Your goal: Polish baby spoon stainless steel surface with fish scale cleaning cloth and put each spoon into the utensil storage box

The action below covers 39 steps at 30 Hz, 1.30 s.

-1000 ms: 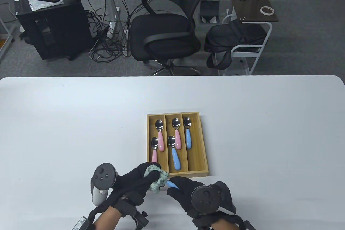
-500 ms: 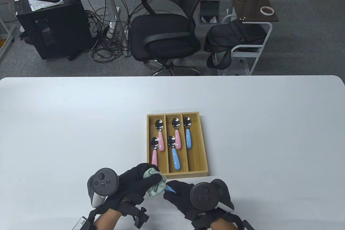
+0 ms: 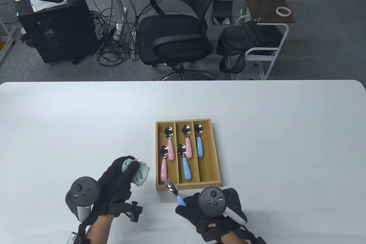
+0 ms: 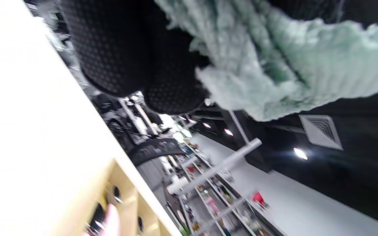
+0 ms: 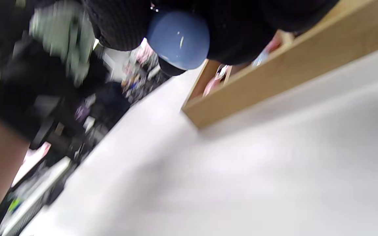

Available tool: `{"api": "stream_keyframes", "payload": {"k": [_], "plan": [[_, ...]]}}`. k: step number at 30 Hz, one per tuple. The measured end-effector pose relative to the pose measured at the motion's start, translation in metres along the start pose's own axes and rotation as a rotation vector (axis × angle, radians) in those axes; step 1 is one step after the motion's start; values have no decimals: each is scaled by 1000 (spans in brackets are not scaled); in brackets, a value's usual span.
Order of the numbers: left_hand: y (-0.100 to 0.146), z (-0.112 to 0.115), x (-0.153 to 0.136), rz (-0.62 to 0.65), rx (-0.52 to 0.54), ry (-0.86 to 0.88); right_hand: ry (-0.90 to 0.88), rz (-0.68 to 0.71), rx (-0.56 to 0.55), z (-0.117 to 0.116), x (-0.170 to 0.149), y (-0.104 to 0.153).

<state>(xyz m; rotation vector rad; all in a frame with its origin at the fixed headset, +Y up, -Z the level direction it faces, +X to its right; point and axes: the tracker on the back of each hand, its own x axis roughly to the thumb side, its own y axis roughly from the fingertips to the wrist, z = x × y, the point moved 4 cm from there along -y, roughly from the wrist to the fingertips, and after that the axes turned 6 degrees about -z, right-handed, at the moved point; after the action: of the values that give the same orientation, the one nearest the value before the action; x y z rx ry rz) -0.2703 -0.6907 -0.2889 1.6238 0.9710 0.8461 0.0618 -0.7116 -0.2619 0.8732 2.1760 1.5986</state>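
Note:
My left hand (image 3: 121, 176) grips the bunched pale green cleaning cloth (image 3: 139, 173) left of the wooden utensil box (image 3: 217, 155); in the left wrist view the cloth (image 4: 274, 62) hangs from my gloved fingers (image 4: 133, 49). My right hand (image 3: 197, 206) holds a blue-handled baby spoon (image 3: 175, 192) by its handle, the steel bowl lying over the box's near left corner. The blue handle end (image 5: 178, 38) shows between my fingers in the right wrist view. Several pink- and blue-handled spoons lie in the box's three compartments, such as a pink one (image 3: 163, 162) in the left compartment.
The box (image 5: 274, 68) stands at the middle of the white table (image 3: 286, 141). Beyond the far table edge are a black office chair (image 3: 177, 26), a small side table (image 3: 268, 6) and a black cabinet (image 3: 54, 23).
My left hand has pulled away to the left with the cloth, baring the spoon's bowl. My right hand has stayed near the box's front with the spoon.

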Motion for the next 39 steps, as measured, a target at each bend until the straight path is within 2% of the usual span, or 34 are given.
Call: {"api": "stream_keyframes", "payload": {"k": [2,3,5,8,15,20,26,30,33,35,38,39], "plan": [[-3,-7,-10,-31,31,5,-62,-68,-111,16,-10,-8],[-5,-10,-12,-31,52,-4,-72,-119,-130,25,-16,-17],[-6,-10,-11,-23,53,-22,4,-231,-86,36,-31,-40],[-6,-3,-10,-22,23,-21,167,-363,-102,47,-44,-71],[-5,10,-6,-4,-58,-94,461,-462,-125,41,-40,-120],[-2,11,0,28,-46,-153,594,-511,-141,32,-38,-137],[-4,17,-5,1,-81,-154,650,-505,-151,31,-42,-131],[-4,23,-10,-16,-99,-195,512,-465,-120,43,-45,-109],[-6,27,-13,-28,-118,-218,403,-388,-182,56,-49,-83],[-11,25,-15,-49,-131,-211,326,-354,-205,59,-56,-66],[-24,16,-18,-126,-157,-203,207,-312,-170,55,-63,-48],[-30,11,-17,-133,-137,-199,182,-296,-175,56,-65,-43]]}}
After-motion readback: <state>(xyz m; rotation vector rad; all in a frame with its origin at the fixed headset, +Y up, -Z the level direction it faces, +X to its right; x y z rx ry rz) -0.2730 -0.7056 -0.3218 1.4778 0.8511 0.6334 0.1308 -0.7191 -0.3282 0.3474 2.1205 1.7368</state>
